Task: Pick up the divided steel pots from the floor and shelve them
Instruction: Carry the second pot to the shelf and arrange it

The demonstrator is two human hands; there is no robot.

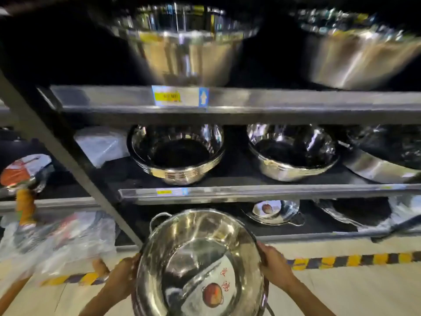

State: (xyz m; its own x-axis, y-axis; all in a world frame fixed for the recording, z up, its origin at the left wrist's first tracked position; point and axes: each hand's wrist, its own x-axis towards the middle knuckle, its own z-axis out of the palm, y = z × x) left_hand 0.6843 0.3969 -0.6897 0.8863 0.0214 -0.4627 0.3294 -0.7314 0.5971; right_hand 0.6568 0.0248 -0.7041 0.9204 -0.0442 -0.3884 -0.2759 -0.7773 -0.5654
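Note:
I hold a shiny divided steel pot (200, 254) in front of me, tilted toward me, with a curved divider and a round label inside. My left hand (124, 278) grips its left rim and my right hand (274, 263) grips its right rim. A loop handle sticks out at the pot's upper left. More rims show stacked under it at the bottom edge. Another divided steel pot (274, 212) with the same label sits on the lowest shelf (319, 236), just beyond and to the right.
Steel shelving fills the view, with a slanted post (68, 156) at left. The middle shelf (250, 192) holds steel bowls (177, 153); the top shelf (273, 103) holds larger basins. Plastic-wrapped goods (57, 242) lie at lower left. Yellow-black tape (353, 260) marks the floor.

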